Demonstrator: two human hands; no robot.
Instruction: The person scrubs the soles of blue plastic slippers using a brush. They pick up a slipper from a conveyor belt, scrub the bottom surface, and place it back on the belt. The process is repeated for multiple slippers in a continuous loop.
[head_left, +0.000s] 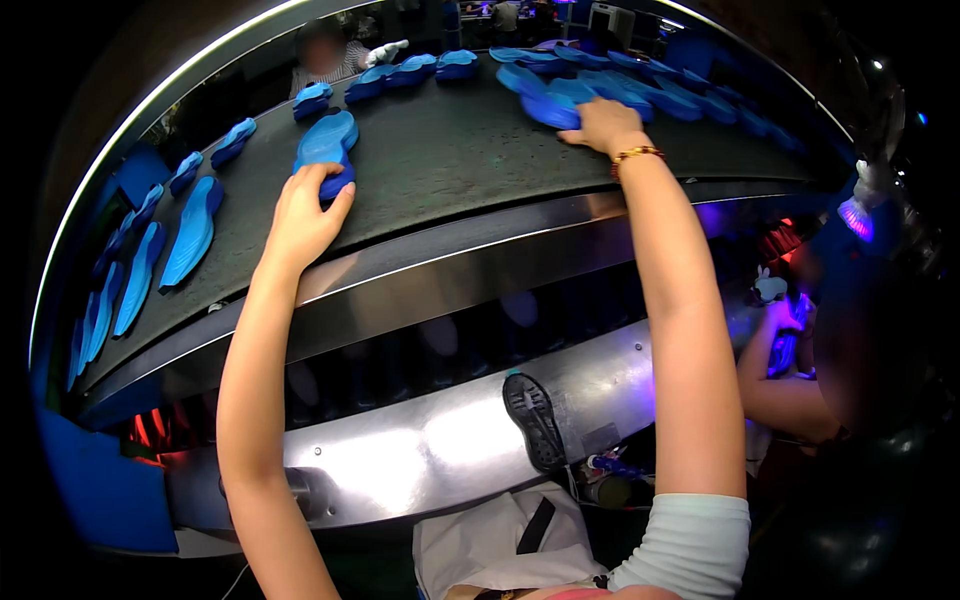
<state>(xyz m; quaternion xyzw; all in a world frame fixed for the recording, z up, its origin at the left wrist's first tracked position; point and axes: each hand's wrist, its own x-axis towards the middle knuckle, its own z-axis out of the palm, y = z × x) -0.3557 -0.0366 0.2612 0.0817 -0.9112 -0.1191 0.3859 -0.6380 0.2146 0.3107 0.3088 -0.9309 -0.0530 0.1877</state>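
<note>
My left hand (306, 215) is closed on the near end of a blue shoe sole (326, 140) lying on the dark belt (430, 140), thumb on one side and fingers over the top. Farther right, my right hand (608, 122), a beaded bracelet at its wrist, grips another blue shoe sole (543, 103), slightly blurred, at the edge of a cluster of blue soles (675, 100). Part of that sole is hidden by the fingers. Left of my left hand, several more soles (192, 232) lie in rows along the belt.
A metal rail (470, 245) edges the belt on my side. Below it, a black shoe sole (535, 422) with a cord rests on a shiny metal shelf (400, 470). Another person's arm (790, 400) is at the right; a person (330, 65) sits beyond the belt.
</note>
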